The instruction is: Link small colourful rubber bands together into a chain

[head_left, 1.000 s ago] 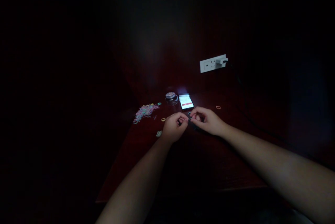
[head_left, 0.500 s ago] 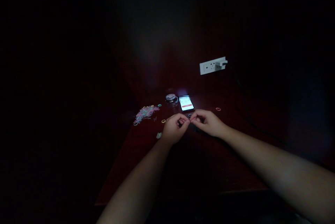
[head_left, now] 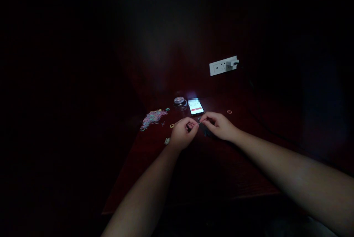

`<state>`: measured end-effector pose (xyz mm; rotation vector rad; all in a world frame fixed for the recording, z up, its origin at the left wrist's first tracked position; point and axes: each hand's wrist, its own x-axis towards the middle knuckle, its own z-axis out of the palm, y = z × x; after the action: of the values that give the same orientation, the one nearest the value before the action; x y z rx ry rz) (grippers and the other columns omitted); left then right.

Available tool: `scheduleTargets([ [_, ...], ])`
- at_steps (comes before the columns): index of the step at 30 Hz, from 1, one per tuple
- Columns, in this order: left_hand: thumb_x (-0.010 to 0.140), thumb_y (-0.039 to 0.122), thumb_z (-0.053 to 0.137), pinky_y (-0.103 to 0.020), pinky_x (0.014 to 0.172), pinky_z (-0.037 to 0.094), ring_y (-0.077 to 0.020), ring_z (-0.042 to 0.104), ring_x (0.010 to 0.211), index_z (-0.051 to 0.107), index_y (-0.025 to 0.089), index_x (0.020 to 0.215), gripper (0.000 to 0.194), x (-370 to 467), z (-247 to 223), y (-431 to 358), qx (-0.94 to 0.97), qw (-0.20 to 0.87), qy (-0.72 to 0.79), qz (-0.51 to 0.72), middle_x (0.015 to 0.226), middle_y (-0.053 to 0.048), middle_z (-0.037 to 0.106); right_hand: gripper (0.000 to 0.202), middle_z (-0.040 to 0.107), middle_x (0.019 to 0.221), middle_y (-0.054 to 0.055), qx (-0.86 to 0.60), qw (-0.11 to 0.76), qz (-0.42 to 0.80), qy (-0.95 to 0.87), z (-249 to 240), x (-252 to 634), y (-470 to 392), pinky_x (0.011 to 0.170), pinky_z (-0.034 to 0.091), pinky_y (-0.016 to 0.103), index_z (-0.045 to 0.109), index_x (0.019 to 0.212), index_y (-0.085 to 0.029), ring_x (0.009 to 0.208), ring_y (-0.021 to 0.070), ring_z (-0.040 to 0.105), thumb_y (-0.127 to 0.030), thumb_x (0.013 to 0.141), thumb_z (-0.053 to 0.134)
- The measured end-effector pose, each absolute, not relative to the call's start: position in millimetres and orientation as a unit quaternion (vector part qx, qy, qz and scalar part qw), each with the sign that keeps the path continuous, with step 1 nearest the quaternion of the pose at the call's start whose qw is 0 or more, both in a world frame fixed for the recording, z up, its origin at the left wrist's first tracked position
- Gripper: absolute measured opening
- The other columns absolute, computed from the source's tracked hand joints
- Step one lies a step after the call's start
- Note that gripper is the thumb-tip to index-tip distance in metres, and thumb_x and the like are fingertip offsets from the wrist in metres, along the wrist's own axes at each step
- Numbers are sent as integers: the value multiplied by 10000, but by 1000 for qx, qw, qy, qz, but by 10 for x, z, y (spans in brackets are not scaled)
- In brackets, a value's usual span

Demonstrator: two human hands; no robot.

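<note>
My left hand [head_left: 184, 133] and my right hand [head_left: 218, 125] meet over the dark red table [head_left: 221, 178], each with fingers pinched. A short, thin, pale band stretches between their fingertips. Just beyond them lies a lit phone [head_left: 196, 107]. A small pale blue ring sits between the phone and my right hand, partly hidden. To the left is a heap of small coloured bands [head_left: 153, 118]. A yellow band [head_left: 172, 126] and a little bunch of pale bands [head_left: 167, 141] lie close to my left hand.
A round clear container with a patterned lid [head_left: 180, 102] stands left of the phone. An orange band [head_left: 229, 112] lies at the right. On the wall is a white socket plate [head_left: 223, 65] with a plug in it, and a dark cable trails down the right side.
My fingertips have moved slightly apart, and a thin pale band now shows between them. The whole view has shifted a little, with things appearing slightly higher.
</note>
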<state>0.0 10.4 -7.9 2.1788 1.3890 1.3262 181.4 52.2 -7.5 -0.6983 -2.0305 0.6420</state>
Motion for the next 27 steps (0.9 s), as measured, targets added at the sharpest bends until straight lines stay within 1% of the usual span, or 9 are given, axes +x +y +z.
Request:
scheduleTargets([
  [12, 808, 252, 594, -233, 589, 409, -112, 545, 652, 627, 159, 788, 100, -4, -70, 109, 745, 122, 479, 447, 719, -16, 622, 113, 569, 682, 10, -286, 434, 268, -811, -120, 1801, 560, 537, 366, 241, 612, 807, -154, 585, 122, 472, -223, 829, 526],
  [16, 808, 251, 591, -230, 595, 412, -110, 544, 651, 630, 160, 794, 101, -18, -76, 106, 748, 118, 477, 447, 721, -15, 623, 105, 579, 706, 16, -287, 433, 257, -815, -128, 1802, 575, 539, 365, 240, 600, 798, -160, 613, 130, 494, -215, 828, 516],
  [20, 806, 252, 589, -222, 591, 415, -109, 540, 643, 626, 162, 778, 102, -34, -97, 119, 740, 110, 483, 455, 701, -12, 611, 118, 595, 734, 27, -295, 458, 250, -801, -126, 1836, 627, 565, 388, 249, 579, 797, -171, 656, 145, 523, -231, 849, 491],
  [24, 812, 266, 581, -217, 601, 424, -109, 545, 651, 620, 167, 779, 111, -124, -83, 152, 720, 87, 498, 475, 707, -11, 613, 111, 593, 729, 33, -319, 483, 229, -783, -124, 1880, 690, 554, 380, 251, 579, 793, -173, 654, 152, 517, -240, 840, 504],
  [27, 826, 297, 561, -216, 619, 441, -110, 548, 661, 614, 168, 806, 141, -360, -53, 110, 664, 52, 538, 517, 728, -13, 614, 113, 576, 724, 28, -318, 475, 256, -780, -135, 1889, 717, 536, 367, 252, 574, 807, -170, 616, 141, 493, -260, 838, 513],
])
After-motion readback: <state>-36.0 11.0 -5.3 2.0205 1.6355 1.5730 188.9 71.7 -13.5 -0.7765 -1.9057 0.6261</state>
